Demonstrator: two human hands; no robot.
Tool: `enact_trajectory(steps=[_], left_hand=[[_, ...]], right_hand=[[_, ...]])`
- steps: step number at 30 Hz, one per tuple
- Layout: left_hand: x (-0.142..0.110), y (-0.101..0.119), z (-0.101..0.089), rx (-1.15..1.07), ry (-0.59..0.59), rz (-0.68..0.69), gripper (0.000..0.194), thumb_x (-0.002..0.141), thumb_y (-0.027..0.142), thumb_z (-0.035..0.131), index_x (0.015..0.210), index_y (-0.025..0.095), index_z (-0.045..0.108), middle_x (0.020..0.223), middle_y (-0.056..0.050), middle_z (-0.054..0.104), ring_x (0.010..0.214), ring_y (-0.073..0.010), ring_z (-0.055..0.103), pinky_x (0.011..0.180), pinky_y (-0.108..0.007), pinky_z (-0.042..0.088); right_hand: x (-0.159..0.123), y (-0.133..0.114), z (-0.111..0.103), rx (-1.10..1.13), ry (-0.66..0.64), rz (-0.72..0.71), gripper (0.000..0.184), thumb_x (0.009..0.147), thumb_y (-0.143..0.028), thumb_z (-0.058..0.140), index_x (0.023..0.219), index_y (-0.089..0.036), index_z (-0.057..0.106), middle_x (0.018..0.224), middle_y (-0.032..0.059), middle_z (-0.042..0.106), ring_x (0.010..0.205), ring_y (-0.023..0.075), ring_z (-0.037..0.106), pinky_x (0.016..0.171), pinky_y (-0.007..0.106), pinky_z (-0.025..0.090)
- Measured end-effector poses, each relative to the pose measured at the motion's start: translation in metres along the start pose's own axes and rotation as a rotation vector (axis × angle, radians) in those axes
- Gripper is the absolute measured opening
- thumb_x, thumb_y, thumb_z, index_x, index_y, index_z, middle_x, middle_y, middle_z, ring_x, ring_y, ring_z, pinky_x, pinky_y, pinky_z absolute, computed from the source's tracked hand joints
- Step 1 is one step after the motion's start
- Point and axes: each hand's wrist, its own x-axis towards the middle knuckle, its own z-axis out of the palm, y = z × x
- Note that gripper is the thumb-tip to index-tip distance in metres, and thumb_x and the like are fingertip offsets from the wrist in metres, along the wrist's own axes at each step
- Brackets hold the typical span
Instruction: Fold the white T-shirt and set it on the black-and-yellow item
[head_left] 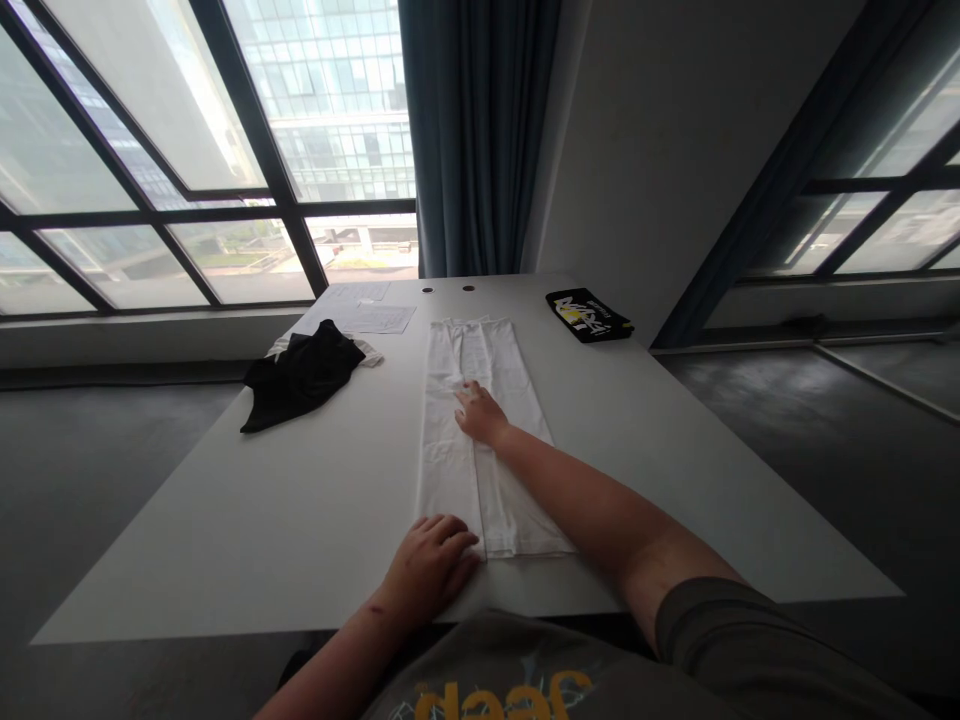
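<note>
Grip spread on right hand (pixel 480 412), unclear on left hand (pixel 433 560), white garment (pixel 450 475) flat, oblong, lightly creased

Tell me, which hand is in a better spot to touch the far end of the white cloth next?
Probably the right hand: it lies partway up the white cloth, closer to the far end. The left hand is down at the near edge.

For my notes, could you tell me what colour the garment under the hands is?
The garment is white, seen best in the head view.
</note>
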Motion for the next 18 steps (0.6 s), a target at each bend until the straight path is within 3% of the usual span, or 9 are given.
enact_trajectory(steps=[3,6,10,14,18], left_hand=[[-0.005,-0.013,0.008,0.144,0.068,-0.147,0.04,0.104,0.037,0.048,0.138,0.021,0.063,0.138,-0.016,0.066,0.127,-0.0293,0.061,0.106,-0.048,0.05],[-0.013,-0.031,0.023,0.281,0.008,-0.17,0.059,0.104,0.047,0.048,0.154,0.017,0.05,0.16,-0.019,0.048,0.15,-0.0354,0.041,0.119,-0.056,0.037],[-0.023,-0.043,0.03,0.325,-0.084,-0.138,0.063,0.105,0.051,0.043,0.16,0.02,0.043,0.167,-0.016,0.038,0.156,-0.0328,0.033,0.124,-0.055,0.031],[-0.025,-0.038,0.018,0.309,-0.078,-0.107,0.06,0.105,0.047,0.047,0.159,0.023,0.044,0.167,-0.014,0.039,0.154,-0.0312,0.036,0.123,-0.052,0.035],[-0.02,-0.035,0.005,0.227,-0.041,-0.186,0.046,0.106,0.036,0.044,0.15,0.026,0.055,0.16,-0.01,0.051,0.147,-0.0266,0.048,0.117,-0.049,0.044]], right_hand=[[-0.011,-0.007,0.012,-0.209,-0.077,-0.185,0.065,0.1,-0.04,0.053,0.157,-0.011,0.047,0.166,0.0186,0.036,0.154,0.0329,0.028,0.128,0.044,0.016],[-0.004,-0.007,0.02,-0.304,-0.185,-0.15,0.071,0.103,-0.051,0.045,0.161,-0.01,0.039,0.17,0.0209,0.029,0.158,0.0335,0.021,0.128,0.053,0.01],[0.028,0.004,0.015,-0.328,-0.225,-0.005,0.075,0.105,-0.055,0.036,0.166,-0.014,0.027,0.175,0.0159,0.016,0.16,0.0311,0.017,0.127,0.056,0.009],[0.062,0.011,0.008,-0.35,-0.19,0.135,0.075,0.104,-0.053,0.033,0.167,-0.013,0.024,0.176,0.0128,0.011,0.161,0.0314,0.009,0.127,0.057,0.005],[0.091,0.002,0.015,-0.354,-0.11,0.105,0.073,0.103,-0.04,0.036,0.167,-0.01,0.022,0.176,0.0131,0.004,0.162,0.0294,-0.002,0.127,0.054,-0.004]])
